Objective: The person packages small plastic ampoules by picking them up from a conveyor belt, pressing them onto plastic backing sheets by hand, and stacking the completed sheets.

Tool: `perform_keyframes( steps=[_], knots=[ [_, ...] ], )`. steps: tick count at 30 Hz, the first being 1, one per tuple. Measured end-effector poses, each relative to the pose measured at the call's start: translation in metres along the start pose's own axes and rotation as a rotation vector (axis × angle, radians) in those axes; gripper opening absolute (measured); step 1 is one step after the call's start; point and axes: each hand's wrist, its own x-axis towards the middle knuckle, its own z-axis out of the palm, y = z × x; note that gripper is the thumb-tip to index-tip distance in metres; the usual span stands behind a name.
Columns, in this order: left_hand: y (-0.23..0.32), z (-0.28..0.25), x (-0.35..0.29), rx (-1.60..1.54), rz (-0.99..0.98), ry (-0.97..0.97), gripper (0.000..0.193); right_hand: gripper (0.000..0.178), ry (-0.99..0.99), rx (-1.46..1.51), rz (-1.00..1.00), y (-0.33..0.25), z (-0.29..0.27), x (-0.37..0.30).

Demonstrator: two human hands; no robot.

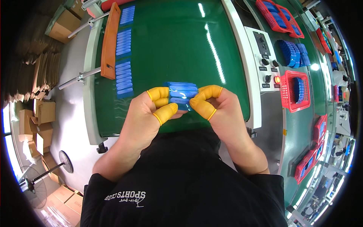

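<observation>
Between my two hands is a small blue glossy pack (182,91) of several slim pieces side by side, held above the green conveyor belt (170,45). My left hand (149,109), with yellow finger cots on its fingertips, is closed on the pack's left end. Also in yellow cots, my right hand (216,104) pinches the right end between thumb and fingers. Similar blue packs (124,77) lie in a row along the belt's left side, beside an orange guide bar (110,45). What the slim pieces are cannot be made out.
A control panel (263,60) with knobs and a lit red button stands right of the belt. Beyond it, a red basket (286,96) and loose blue packs (290,53) rest on another green surface. Cardboard boxes (45,121) and a fan (34,185) are at left.
</observation>
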Motion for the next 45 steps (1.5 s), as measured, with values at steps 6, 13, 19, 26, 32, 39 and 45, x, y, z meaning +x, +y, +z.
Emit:
perform_keyframes(
  steps=[6,13,19,26,32,39,45],
  knots=[
    [0.001,0.002,-0.003,-0.03,-0.025,0.015,0.025,0.007,0.003,-0.009,0.023,-0.002,0.002,-0.002],
    [-0.003,0.007,-0.003,0.074,0.069,0.075,0.022,0.012,0.055,-0.13,-0.063,-0.005,0.008,-0.002],
    [-0.003,0.013,0.0,0.194,0.291,0.156,0.019,0.021,0.267,-0.481,-0.391,-0.009,0.023,0.002],
    [-0.01,0.006,0.004,0.114,0.289,0.197,0.019,0.047,0.371,-0.352,-0.243,0.006,0.021,0.011],
    [-0.01,-0.002,-0.004,0.019,0.225,0.126,0.021,0.028,0.045,-0.015,-0.082,-0.002,0.019,0.016],
    [-0.003,-0.02,-0.013,-0.115,0.133,0.083,0.015,0.003,-0.096,0.165,-0.079,0.014,0.037,0.019],
    [-0.026,-0.049,-0.029,-0.009,0.119,0.21,0.015,0.007,-0.116,0.055,-0.053,0.044,0.065,0.012]
  ],
)
